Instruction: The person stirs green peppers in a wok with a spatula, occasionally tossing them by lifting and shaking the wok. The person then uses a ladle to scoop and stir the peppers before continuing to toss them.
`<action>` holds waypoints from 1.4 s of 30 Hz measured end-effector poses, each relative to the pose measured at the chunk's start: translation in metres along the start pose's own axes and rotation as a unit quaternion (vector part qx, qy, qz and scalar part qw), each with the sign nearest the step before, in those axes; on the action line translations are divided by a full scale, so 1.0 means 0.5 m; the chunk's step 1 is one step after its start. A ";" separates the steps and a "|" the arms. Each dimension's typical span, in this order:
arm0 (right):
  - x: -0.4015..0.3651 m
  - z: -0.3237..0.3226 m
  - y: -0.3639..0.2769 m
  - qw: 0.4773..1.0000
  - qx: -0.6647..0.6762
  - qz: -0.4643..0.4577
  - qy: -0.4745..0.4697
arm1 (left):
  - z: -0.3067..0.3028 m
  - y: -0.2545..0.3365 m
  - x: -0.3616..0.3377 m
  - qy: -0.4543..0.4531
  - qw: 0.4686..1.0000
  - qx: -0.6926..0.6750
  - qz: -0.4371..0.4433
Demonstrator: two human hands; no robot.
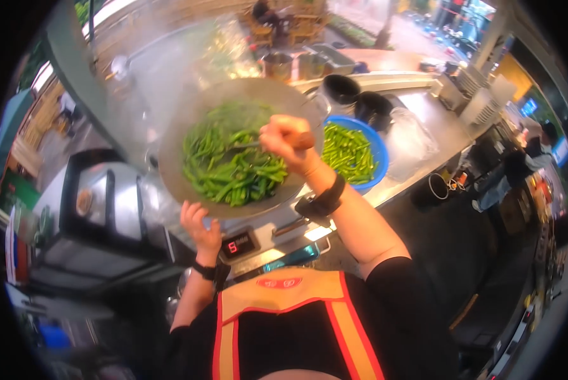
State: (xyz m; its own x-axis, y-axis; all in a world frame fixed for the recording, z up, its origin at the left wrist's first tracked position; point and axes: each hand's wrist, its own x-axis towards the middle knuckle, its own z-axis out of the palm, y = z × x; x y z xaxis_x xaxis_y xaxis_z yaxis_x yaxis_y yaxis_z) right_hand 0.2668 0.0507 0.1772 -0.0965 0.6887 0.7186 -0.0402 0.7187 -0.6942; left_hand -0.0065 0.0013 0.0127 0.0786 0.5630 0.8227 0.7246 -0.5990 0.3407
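Observation:
My right hand (285, 140) is closed around a wooden-handled cooking utensil (303, 140), held over the wok. Its metal shaft runs left into the green beans (236, 171), which hide its head. Those beans lie in a large grey wok (170, 149), and steam rises from its far left side. At the near rim, my left hand (201, 231) has its fingers stretched out and slightly spread, fingertips right by the wok's edge. To the right of the wok, a blue basin (383, 152) holds more cut green beans (347, 155).
A control panel with a red digit (239, 245) sits below the wok. Black pots (341, 89) and a clear plastic bag (410, 139) stand beyond the basin. Metal pans (277, 65) line the back counter. A black-framed steel unit (116, 196) stands left.

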 end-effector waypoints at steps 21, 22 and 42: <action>-0.039 0.010 -0.008 0.984 0.158 -0.027 -0.080 | 0.002 -0.003 0.004 0.013 1.000 0.005 0.010; -0.045 0.007 -0.006 0.984 0.160 -0.024 -0.077 | 0.001 0.000 0.004 0.008 1.000 0.006 0.009; -0.012 0.045 -0.005 0.990 0.126 -0.028 -0.064 | -0.004 -0.002 -0.001 -0.002 1.000 -0.021 -0.007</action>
State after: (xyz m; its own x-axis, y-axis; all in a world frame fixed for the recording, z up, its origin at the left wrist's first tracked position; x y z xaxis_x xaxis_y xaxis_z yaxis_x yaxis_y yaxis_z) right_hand 0.2453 0.0427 0.1738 -0.2108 0.6199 0.7558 -0.2942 0.6971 -0.6538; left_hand -0.0085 0.0005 0.0130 0.0706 0.5741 0.8158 0.6957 -0.6144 0.3722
